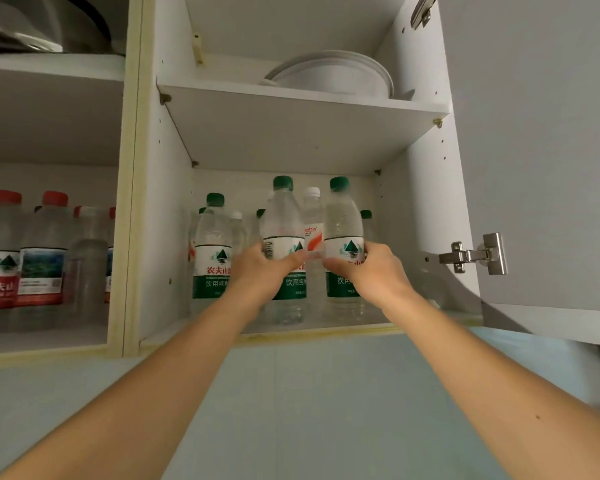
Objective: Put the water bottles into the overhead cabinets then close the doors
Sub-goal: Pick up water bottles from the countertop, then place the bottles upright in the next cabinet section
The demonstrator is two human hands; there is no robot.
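Both forearms reaching up | left hand (262, 268) gripping a green-cap bottle (284, 244), right hand (371, 268) gripping another green-cap one (344, 237) | both standing on the right cabinet's bottom shelf (291, 332) among more bottles (door (541, 150) hanging open) | red-cap bottles (25, 251) sitting in left cabinet.

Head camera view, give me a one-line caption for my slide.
Both hands, left hand and right hand, each set a green-capped water bottle onto the lower shelf of an open overhead cabinet.
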